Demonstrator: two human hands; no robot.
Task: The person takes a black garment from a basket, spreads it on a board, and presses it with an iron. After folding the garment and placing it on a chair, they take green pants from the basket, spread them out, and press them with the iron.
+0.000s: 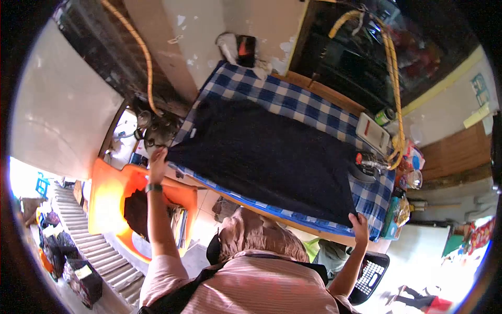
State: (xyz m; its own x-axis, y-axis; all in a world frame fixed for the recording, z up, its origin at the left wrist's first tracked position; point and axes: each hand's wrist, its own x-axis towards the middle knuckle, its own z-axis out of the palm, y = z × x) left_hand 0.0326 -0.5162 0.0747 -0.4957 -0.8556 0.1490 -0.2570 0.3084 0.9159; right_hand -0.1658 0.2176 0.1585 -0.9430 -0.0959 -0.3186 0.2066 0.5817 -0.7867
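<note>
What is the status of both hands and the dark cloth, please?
Left hand grips one cloth corner; right hand grips another. Dark cloth spread over checkered tablecloth. Bottle close by its right end.

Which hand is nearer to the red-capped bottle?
Right. The right hand holds the dark cloth by its near right corner, on the person's side of the bottle; the left hand is at the cloth's opposite end.

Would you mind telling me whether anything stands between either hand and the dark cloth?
Nothing visible does: the left hand holds one corner of the dark cloth, the right hand another. The bottle near its right end is clear of both.
</note>
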